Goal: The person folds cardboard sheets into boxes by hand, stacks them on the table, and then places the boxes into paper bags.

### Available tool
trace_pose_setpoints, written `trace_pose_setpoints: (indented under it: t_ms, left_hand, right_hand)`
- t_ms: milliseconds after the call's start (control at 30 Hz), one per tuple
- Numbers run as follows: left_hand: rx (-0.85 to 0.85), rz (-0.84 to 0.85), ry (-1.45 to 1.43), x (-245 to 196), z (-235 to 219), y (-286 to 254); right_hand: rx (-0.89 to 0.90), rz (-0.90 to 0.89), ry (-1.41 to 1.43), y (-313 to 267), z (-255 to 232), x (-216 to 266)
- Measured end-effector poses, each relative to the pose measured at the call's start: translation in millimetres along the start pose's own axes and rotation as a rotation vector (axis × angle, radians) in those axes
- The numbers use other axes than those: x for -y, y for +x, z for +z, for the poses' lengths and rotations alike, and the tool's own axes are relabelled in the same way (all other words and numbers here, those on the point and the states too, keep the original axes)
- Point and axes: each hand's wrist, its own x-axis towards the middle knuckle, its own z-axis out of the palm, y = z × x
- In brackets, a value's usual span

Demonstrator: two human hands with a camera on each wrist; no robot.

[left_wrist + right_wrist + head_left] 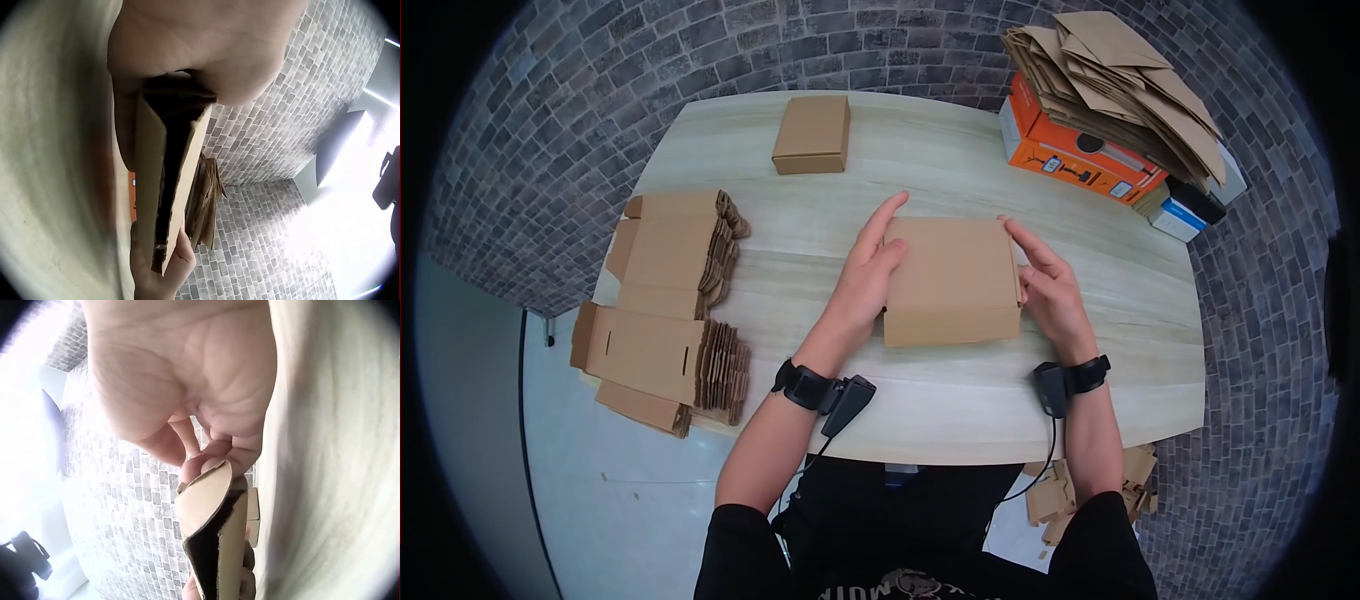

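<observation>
A brown cardboard box (952, 262) lies between the two hands, its lid down over the top and its front face towards the person. My left hand (863, 280) grips the left side, thumb on the lid's edge and fingers along the side. At the right side, my right hand (1055, 292) holds the box with bent fingers, the index finger reaching to the far corner. Both wrist views show a dark gap between the panels of the box (149, 181) (206, 503). Some fingertips are hidden behind the cardboard.
Another closed box (812, 130) sits at the table's back. Two stacks of flattened cardboard (662, 255) (645, 345) stand on the left. At the back right, folded brown paper or card (1110, 80) lies on an orange box (1065, 165), beside a smaller blue-and-white box (1178, 218).
</observation>
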Motion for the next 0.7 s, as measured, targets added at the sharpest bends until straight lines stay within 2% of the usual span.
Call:
trace_pose_setpoints:
  t_ms: [100,200,267,300,367,533,700]
  left_hand:
    - [0.013,0.037,0.025,10,-8,5]
    - [0.013,-0.056,-0.101,4,-5,3]
    - [-0.077,-0.008,-0.147,10,-6,7]
    - [-0.076,-0.010,-0.147,11,-8,6]
    - [0.004,-0.118,-0.242,3,-13,2]
    - [0.018,-0.086,-0.196,14,-21,9]
    - [0.016,-0.076,-0.204,15,-17,9]
  right_hand:
    - [0.045,-0.005,-0.033,0,-1,1]
    - [0.050,-0.061,-0.050,1,-2,-2]
    - [0.047,-0.097,-0.057,0,-1,-1]
    - [0.098,-0.071,-0.039,-1,0,2]
    - [0.146,-0.046,-0.021,-3,5,9]
    - [0.221,0.079,-0.076,-8,7,15]
    - [0.238,0.040,-0.176,-7,7,13]
